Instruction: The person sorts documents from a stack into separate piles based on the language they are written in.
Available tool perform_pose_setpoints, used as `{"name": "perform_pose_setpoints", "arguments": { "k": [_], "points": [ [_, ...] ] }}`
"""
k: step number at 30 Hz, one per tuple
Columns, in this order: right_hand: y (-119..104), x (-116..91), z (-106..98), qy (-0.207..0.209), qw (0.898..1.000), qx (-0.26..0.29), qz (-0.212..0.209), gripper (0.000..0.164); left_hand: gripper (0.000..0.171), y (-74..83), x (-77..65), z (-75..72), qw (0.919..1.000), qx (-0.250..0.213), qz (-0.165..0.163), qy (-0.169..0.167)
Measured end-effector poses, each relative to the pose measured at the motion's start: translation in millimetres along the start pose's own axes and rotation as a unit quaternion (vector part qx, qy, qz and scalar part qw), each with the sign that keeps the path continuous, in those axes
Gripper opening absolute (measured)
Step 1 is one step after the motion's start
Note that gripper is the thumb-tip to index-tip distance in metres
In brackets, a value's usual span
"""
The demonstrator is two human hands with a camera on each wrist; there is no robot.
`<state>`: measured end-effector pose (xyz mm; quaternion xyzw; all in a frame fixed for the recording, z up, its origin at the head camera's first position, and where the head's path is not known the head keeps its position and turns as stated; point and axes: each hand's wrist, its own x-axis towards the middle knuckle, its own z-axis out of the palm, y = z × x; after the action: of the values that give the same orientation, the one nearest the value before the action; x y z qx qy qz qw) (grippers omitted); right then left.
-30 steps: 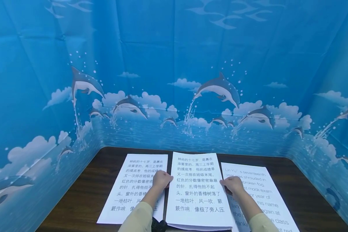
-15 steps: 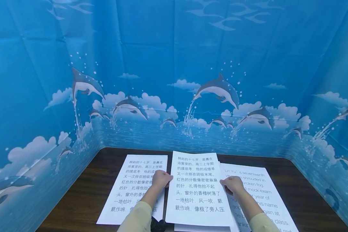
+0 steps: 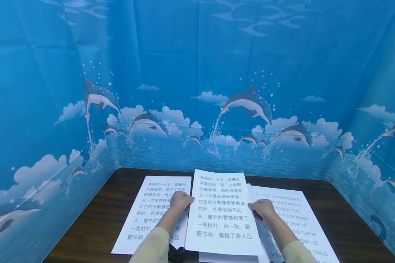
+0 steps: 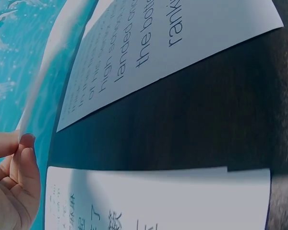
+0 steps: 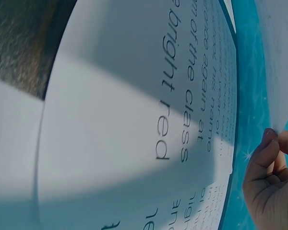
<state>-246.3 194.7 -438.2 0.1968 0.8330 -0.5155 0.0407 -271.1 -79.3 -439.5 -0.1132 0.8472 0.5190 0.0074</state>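
A white sheet of paper printed with Chinese characters (image 3: 222,215) is held raised above the table, facing up toward the head camera. My left hand (image 3: 181,201) pinches its left edge between thumb and fingers. At the opposite edge, my right hand (image 3: 263,209) pinches it the same way. In the left wrist view, the sheet's thin edge (image 4: 38,88) rises from the fingertips. The right wrist view shows the sheet's underside (image 5: 284,62) above the thumb. Below the held sheet, the bottom edge of another white paper (image 3: 228,257) sticks out.
To the left lies a paper with Chinese text (image 3: 141,215), partly covered by my left forearm. A paper with English text (image 3: 303,219) lies to the right, under my right forearm. The dark wooden table (image 3: 92,215) meets a blue dolphin-print curtain (image 3: 171,73) behind and at both sides.
Both hands have lifted the Chinese-text sheet off what lay beneath it and shifted it slightly left. White paper now shows below its lower edge. Both pinches have stayed in place.
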Motion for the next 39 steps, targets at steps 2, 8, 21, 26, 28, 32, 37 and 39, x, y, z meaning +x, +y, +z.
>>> {"name": "perform_pose_setpoints", "arguments": {
  "k": [2, 8, 21, 26, 28, 32, 37, 39],
  "points": [
    [-1.2, -0.4, 1.6, -0.001, 1.0, 0.002, -0.001, 0.018, 0.013, 0.4, -0.6, -2.8, 1.0, 0.003, 0.0, 0.001],
    [-7.2, -2.0, 5.4, -0.005, 1.0, 0.009, -0.01, 0.019, 0.014, -0.4, 0.4, -10.4, 0.9999, 0.014, 0.0, 0.003],
    [-14.9, 1.8, 19.3, -0.02, 0.999, 0.031, -0.003, 0.022, 0.015, -0.5, 6.6, -29.7, 0.9995, -0.013, -0.029, -0.007],
    [-20.7, -0.9, 25.5, -0.026, 0.999, 0.042, -0.011, 0.021, 0.014, -4.0, 8.8, -37.3, 0.9988, -0.034, -0.034, -0.008],
    [-23.1, -2.1, 28.8, -0.03, 0.998, 0.045, -0.011, 0.02, 0.014, -5.6, 9.9, -40.5, 0.9985, -0.04, -0.036, -0.006],
    [-26.9, -4.0, 36.9, -0.035, 0.998, 0.055, -0.01, 0.018, 0.015, -9.5, 11.7, -47.6, 0.9976, -0.054, -0.043, -0.004],
    [-31.0, -6.8, 46.6, -0.045, 0.997, 0.066, -0.018, 0.018, 0.013, -16.1, 11.7, -57.1, 0.9966, -0.067, -0.046, -0.003],
    [-33.0, -8.1, 50.3, -0.053, 0.996, 0.07, -0.021, 0.018, 0.012, -18.8, 11.5, -61.3, 0.9967, -0.066, -0.046, 0.0]
  ]
}}
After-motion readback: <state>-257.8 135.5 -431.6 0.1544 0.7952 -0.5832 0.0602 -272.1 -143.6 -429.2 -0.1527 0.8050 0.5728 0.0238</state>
